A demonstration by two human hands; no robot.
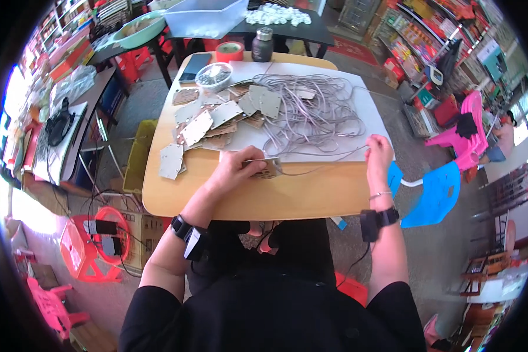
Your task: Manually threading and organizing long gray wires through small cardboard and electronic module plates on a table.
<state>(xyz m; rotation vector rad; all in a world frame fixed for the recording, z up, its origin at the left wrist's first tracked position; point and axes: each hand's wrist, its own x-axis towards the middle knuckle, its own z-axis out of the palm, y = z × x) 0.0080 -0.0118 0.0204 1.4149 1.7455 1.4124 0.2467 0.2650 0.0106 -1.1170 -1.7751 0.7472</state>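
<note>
Small flat grey perforated metal plate (268, 167) lies at the near edge of the light wooden worktop (311, 196), pinched in the left hand (236, 169) fingers. A thin grey wire (325, 157) runs rightward from it, long axis across the worktop, to the right hand (378, 154), whose fingers are closed on its far end beside the tangled grey wire heap (311, 111).

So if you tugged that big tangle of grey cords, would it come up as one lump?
Probably yes: the grey cords loop over each other, so they would likely drag along together. They look thin and floppy, sagging between the right hand and left hand.
</note>
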